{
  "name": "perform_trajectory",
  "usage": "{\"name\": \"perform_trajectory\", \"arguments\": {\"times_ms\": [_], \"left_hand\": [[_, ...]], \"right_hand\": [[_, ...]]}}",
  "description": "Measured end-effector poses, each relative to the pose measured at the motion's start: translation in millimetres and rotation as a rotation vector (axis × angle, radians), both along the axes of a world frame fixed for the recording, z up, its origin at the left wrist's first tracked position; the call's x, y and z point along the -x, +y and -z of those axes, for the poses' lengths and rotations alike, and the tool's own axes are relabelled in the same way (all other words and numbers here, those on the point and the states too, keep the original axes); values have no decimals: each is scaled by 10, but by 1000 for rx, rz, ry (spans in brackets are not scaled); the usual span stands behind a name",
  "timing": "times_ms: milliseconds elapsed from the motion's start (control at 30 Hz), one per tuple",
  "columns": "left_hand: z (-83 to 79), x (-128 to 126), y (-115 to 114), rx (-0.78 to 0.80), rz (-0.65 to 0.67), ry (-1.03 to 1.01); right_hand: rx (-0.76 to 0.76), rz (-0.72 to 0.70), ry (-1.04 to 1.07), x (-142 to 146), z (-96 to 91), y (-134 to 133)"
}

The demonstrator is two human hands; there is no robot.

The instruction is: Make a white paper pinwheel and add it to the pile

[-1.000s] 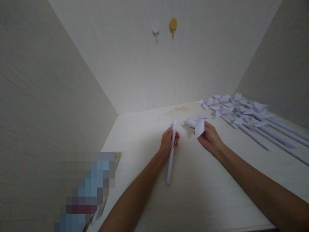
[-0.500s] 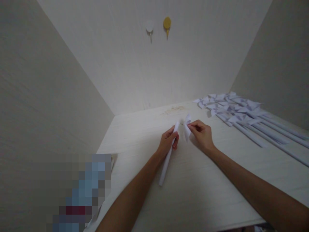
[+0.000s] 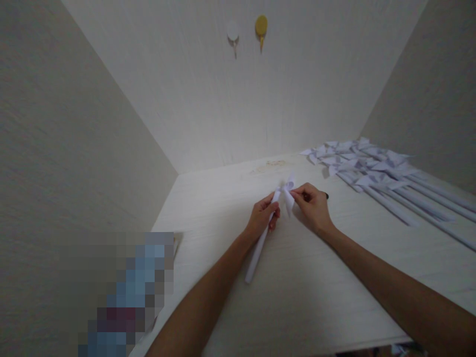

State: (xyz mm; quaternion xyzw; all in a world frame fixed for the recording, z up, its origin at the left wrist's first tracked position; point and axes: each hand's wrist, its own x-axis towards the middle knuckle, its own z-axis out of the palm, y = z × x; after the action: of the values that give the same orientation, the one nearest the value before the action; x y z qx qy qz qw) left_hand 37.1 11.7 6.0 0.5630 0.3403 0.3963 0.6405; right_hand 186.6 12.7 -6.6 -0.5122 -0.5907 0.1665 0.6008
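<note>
A rolled white paper stick runs slanted through the fingers of my left hand, which is closed around its upper part. My right hand pinches a small folded white paper pinwheel between thumb and fingertips. The pinwheel's centre is right by the stick's top end; whether the two touch I cannot tell. A small dark object shows just behind my right hand, too little of it visible to name.
Several finished-looking paper pinwheels on sticks lie in a pile at the right of the white table. Walls enclose the back and sides. A white hook and a yellow hook hang on the back wall. A blurred-out patch covers the lower left.
The gap between stick and pinwheel has narrowed, and the thin pin seen between them earlier is barely visible. The dark object has come into sight behind my right hand. The view has shifted slightly.
</note>
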Motion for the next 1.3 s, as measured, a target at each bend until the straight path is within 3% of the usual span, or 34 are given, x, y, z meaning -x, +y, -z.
{"name": "perform_trajectory", "arguments": {"times_ms": [867,1300], "left_hand": [[-46,-17,-50,-101,33,152],[-38,-37,-75,-115,-21,143]], "right_hand": [[-9,33,-217,45,-36,-44],[15,-7,-168,78,-51,-41]]}}
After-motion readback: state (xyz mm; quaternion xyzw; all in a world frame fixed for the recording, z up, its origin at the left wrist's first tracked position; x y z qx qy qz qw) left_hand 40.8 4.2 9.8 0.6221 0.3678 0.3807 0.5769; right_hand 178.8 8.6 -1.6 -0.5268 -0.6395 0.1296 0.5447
